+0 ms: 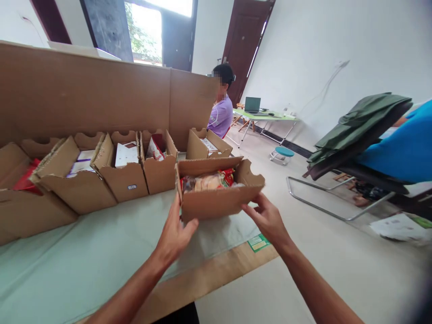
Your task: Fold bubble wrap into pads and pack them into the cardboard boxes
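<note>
Between my two hands is a long open cardboard box (212, 204), raised slightly at its right end. Packaged goods (211, 181) in clear and red wrapping lie inside it. My left hand (177, 231) presses on the box's left end, thumb along the near side. At the lower right corner, my right hand (265, 218) grips the box, with some fingers hidden behind it. Behind it stands another cardboard box (221, 150) holding white printed packets.
A row of cardboard boxes (126, 182) with red, white and purple packets stands at left, before a tall cardboard panel (111, 96). A person in a purple shirt (222, 114) sits behind. The table edge (222, 270) runs near me; a folding chair (357, 135) stands at right.
</note>
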Demonstrator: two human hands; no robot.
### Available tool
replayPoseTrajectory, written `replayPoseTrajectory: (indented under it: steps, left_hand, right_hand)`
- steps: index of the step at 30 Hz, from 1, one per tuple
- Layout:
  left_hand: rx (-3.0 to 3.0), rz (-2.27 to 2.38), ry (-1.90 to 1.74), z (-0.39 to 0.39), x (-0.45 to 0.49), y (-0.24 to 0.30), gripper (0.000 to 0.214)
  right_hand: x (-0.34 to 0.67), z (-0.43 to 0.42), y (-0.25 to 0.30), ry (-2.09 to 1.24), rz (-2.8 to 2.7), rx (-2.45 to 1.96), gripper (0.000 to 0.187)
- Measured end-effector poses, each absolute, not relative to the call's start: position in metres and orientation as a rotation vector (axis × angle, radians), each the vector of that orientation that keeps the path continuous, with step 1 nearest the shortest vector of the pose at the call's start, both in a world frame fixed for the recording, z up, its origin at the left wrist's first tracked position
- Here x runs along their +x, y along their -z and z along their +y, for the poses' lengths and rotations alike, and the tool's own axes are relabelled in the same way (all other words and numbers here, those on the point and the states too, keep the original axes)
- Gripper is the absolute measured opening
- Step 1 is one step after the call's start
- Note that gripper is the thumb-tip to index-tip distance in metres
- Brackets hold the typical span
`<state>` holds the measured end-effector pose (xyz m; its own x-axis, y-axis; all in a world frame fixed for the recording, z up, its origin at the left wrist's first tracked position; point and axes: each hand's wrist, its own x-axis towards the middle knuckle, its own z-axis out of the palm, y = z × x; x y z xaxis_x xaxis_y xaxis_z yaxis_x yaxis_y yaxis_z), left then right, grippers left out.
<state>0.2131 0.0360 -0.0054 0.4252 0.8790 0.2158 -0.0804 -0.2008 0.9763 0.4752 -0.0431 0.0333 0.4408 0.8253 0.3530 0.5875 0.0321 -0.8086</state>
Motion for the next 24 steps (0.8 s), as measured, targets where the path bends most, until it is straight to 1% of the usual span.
replayPoseTrajectory:
  steps: [3,4,6,7,9,12,17,19,21,24]
  left_hand:
    - [1.506,0.959,-0.935,-0.017,0.145,0.03,0.063]
    - [1.462,1.098,-0.96,-0.03,0.122,0.036,0.058]
    - [1.418,1.274,-0.989,-0.042,0.085,0.038,0.065]
    - [1.414,1.309,-1.0,-0.042,0.073,0.034,0.069]
    - [1.418,1.347,-1.109,-0.036,0.065,0.021,0.072]
    - [1.444,1.295,-1.172,-0.03,0.081,0.005,0.066]
    - [1.504,1.035,-1.084,-0.022,0.131,-0.003,0.057]
    - [1.61,0.927,-1.045,0.001,0.152,-0.008,0.058]
    - [1.769,0.832,-1.041,0.039,0.174,-0.014,0.061]
    - [1.961,0.811,-1.095,0.1,0.198,-0.018,0.067]
  right_hand:
    - [0.429,-0.075,-0.027,-0.237,-1.23,-1.629,0.034]
    - [0.412,-0.077,-0.025,-0.26,-1.246,-1.595,0.028]
    - [0.38,-0.065,-0.022,-0.34,-1.305,-1.507,0.02]
    - [0.366,-0.053,-0.022,-0.381,-1.332,-1.462,0.019]
    - [0.348,-0.031,-0.023,-0.426,-1.351,-1.39,0.024]
    - [0.347,-0.025,-0.025,-0.413,-1.298,-1.376,0.036]
    - [0.374,-0.091,-0.022,-0.263,-1.061,-1.586,0.035]
    - [0.374,-0.116,-0.013,-0.215,-0.939,-1.627,0.038]
    - [0.366,-0.128,0.001,-0.222,-0.863,-1.607,0.046]
    - [0.354,-0.127,0.024,-0.278,-0.912,-1.566,0.058]
